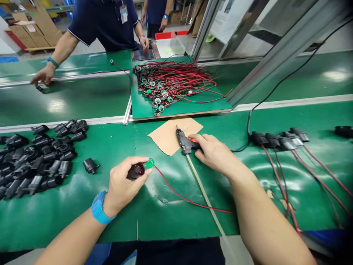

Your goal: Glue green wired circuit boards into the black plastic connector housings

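Left hand [124, 180] pinches a black housing [135, 172] and green circuit board [149, 163]; right hand [216, 152] grips a glue gun [187, 143]

In the head view, the left hand is near the middle of the frame, a blue wristband [102, 208] on its wrist. Its fingers and thumb close around the dark housing, while the small round board sits at the fingertips, just beside the housing's open end. A red wire [176, 191] runs from the board down and right across the green table [116, 224], ending near the right forearm.

Right of centre, the right hand has its fingers and thumb curled about the handle of the glue gun, whose nozzle points up and left over a torn piece of cardboard [167, 140]. Whether the gun rests on the cardboard or hangs just above it, I cannot tell. A pale glue stick [204, 193] trails from its rear toward the bottom edge, passing across the wire.

At the left lies a heap of black housings [41, 154], with a single housing [90, 166] just apart from it. At upper centre, a green board [179, 110] bears many small round parts with red wires [187, 79]. At the right, a row of wired housings [275, 141] lies near a black cord [271, 92]. At upper left, a co-worker's hand [45, 75] reaches down to a dark object [41, 89], too small to identify.
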A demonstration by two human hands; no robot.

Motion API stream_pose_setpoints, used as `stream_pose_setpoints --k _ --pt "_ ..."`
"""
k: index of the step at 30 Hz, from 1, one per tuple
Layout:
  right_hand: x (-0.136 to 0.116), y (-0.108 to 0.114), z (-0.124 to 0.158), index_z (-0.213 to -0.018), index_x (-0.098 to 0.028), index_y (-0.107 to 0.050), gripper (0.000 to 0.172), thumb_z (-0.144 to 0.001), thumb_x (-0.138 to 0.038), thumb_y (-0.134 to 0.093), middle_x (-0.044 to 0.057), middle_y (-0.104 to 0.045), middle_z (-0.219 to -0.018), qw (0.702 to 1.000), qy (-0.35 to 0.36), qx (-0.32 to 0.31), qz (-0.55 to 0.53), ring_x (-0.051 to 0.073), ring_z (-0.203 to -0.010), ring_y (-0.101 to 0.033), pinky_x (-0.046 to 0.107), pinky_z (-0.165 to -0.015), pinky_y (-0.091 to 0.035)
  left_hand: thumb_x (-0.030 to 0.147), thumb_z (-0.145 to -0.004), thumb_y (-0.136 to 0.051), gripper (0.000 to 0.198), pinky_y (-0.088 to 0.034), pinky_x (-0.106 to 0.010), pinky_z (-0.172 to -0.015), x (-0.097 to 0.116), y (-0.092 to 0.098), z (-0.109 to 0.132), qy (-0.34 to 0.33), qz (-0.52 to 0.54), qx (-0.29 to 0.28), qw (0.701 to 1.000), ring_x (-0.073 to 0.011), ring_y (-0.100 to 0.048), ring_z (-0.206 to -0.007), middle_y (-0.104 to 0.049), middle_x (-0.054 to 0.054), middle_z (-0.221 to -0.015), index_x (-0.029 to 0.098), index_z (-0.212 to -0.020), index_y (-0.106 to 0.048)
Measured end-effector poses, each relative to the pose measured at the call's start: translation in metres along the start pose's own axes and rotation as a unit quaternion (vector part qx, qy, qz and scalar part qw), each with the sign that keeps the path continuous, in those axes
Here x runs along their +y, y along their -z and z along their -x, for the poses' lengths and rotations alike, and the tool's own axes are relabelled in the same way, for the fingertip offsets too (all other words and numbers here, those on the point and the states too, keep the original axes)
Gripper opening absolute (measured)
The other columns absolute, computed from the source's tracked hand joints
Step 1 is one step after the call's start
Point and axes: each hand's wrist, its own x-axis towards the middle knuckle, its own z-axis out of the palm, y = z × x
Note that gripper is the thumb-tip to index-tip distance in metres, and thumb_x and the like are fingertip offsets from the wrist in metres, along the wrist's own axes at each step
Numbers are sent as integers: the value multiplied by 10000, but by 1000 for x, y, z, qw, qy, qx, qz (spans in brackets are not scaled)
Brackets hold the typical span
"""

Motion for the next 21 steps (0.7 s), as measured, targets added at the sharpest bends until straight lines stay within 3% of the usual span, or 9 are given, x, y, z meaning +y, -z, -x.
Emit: stream_pose_setpoints --k 2,4,7,10,12,16,21 --pt "-4 5 -1 -1289 -113 -630 449 -861 -153 -498 170 -665 -1059 999 -17 19 27 341 -1011 -651 425 -819 -542 232 -868 -775 227 -565 -194 -698 1 4 -3 19 12 -10 1000 -126 -733 -773 -777 15 -928 238 -1080 -694" --pt "-4 13 -1 -1273 -117 -639 422 -882 -204 -504 180 -661 -1055 995 -50 75 31 356 -998 -648 423 -761 -533 223 -859 -781 234 -552 -180 -687 1 9 -5 35 24 -24 999 -113 -724 -762 -773 29 -926 250 -1075 -696" --pt "0 23 0 -1231 -143 -635 409 -896 -372 -580 165 -685 -1056 973 -97 198 -69 328 -937 -659 410 -743 -526 214 -847 -790 236 -542 -169 -692 0 14 -8 48 40 -45 997 -101 -715 -760 -769 43 -924 259 -1061 -702" --pt "-1 28 4 -1110 -173 -623 438 -937 -569 -555 93 -690 -849 949 -118 250 -150 240 -692 -643 358 -626 -513 220 -853 -783 226 -542 -181 -694 0 14 -9 56 39 -56 996 -105 -704 -738 -763 39 -903 253 -1063 -708" --pt "-9 28 9 -989 -195 -613 444 -972 -623 -497 31 -631 -689 938 -91 232 -239 190 -546 -590 322 -535 -491 225 -861 -772 222 -550 -197 -704 0 13 -10 56 32 -53 997 -117 -706 -747 -762 24 -912 241 -1073 -706" --pt "-37 30 26 -735 -212 -576 452 -998 -573 -509 15 -583 -596 900 11 139 -414 169 -516 -582 300 -499 -491 202 -861 -760 222 -554 -207 -696 0 12 -10 53 19 -34 998 -127 -710 -757 -761 6 -931 216 -1072 -693" --pt "-64 40 38 -870 -213 -636 282 -983 -469 -597 10 -592 -702 871 92 57 -479 159 -587 -556 292 -528 -463 183 -851 -769 221 -519 -178 -630 1 13 -10 48 10 -21 999 -94 -670 -674 -738 31 -862 205 -1056 -690"
